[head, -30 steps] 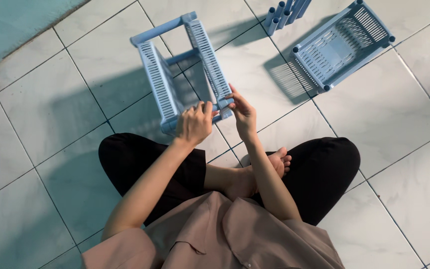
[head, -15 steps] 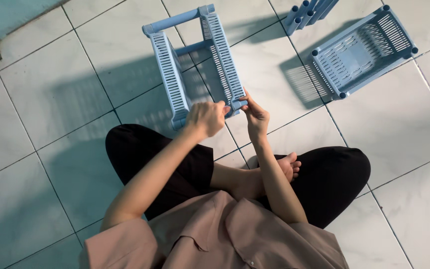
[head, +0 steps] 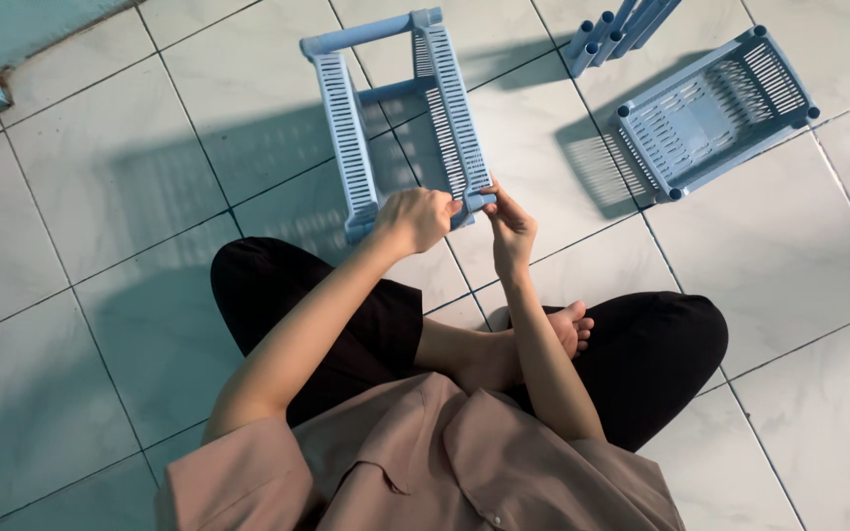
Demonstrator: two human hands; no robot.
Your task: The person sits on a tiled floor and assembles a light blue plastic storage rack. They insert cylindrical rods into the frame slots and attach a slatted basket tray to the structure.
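I see left hand (head: pixel 413 218) closed round near end of blue slatted rack (head: pixel 400 118) on tiled floor (head: pixel 100 197); right hand (head: pixel 510 224) pinching corner post. Looks light, stiff, thin plastic; I'd grip posts, not slats

Bright daylight, sharp focus, hard slatted shadows cast leftward on glossy tiles

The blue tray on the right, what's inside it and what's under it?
Nothing shows inside the tray, only its slotted base. It sits on the tile floor, casting a shadow to its left. The tile directly beneath is covered. Blue tubes lie just beyond it.
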